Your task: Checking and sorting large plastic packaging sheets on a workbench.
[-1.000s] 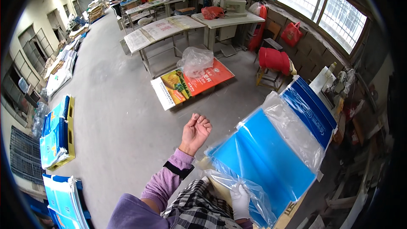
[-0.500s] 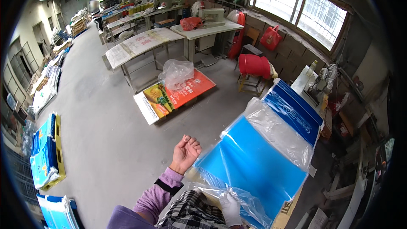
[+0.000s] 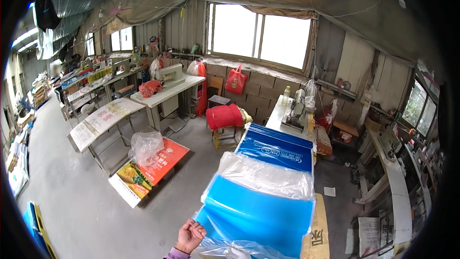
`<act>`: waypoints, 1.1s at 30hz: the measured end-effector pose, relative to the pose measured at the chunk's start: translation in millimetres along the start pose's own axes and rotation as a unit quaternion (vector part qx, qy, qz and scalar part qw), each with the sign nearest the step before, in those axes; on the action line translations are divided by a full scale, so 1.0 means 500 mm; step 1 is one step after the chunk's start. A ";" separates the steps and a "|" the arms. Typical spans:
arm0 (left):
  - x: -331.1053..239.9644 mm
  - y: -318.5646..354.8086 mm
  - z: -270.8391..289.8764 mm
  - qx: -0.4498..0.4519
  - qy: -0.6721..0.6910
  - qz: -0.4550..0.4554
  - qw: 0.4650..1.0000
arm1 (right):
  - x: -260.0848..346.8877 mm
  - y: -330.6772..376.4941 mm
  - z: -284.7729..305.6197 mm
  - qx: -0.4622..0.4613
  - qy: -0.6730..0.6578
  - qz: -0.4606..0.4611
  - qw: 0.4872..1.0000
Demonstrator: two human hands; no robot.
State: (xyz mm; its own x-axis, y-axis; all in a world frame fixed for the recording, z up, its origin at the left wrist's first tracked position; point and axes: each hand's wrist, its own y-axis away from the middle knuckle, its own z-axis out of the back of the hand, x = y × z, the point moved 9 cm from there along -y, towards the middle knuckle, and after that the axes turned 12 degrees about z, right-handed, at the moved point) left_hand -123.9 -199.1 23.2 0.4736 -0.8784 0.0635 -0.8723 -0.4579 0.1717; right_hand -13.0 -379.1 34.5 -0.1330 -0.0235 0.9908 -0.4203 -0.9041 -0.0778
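Observation:
My left hand (image 3: 190, 236) shows at the bottom edge with a purple cuff. It holds nothing, its fingers are loosely curled, and it hovers just off the left edge of a bright blue sheet (image 3: 254, 216) that lies on the long table before me. A crumpled clear plastic bag (image 3: 239, 249) covers the near end of that sheet. A whitish shape under it may be my right hand, but it is too hidden to tell. Another clear bag (image 3: 266, 177) lies across the middle, and dark blue printed bags (image 3: 278, 148) lie at the far end.
A sewing machine (image 3: 299, 108) stands beyond the blue bags. A red padded stool (image 3: 224, 117) is to the left of the table. Orange printed bags (image 3: 153, 165) with a clear plastic bag (image 3: 145, 146) on them lie on the floor. Work tables (image 3: 103, 117) line the left side.
The view has tilted up toward the windows, so both hands have slid to the bottom edge. My left hand's fingers have curled in. The gloved right hand has dropped almost out of sight.

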 end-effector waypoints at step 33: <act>0.129 -0.022 -0.008 0.000 -0.046 0.039 0.998 | -0.196 0.040 -0.040 -0.104 -0.504 -0.206 0.832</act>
State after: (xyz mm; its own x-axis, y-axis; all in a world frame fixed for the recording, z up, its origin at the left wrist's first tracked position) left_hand -83.3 -250.5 29.5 0.3903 -0.9206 -0.0146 -0.9063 -0.3869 0.1704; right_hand -26.5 -386.3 -66.4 0.8377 -0.1701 0.5190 -0.4038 -0.8328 0.3787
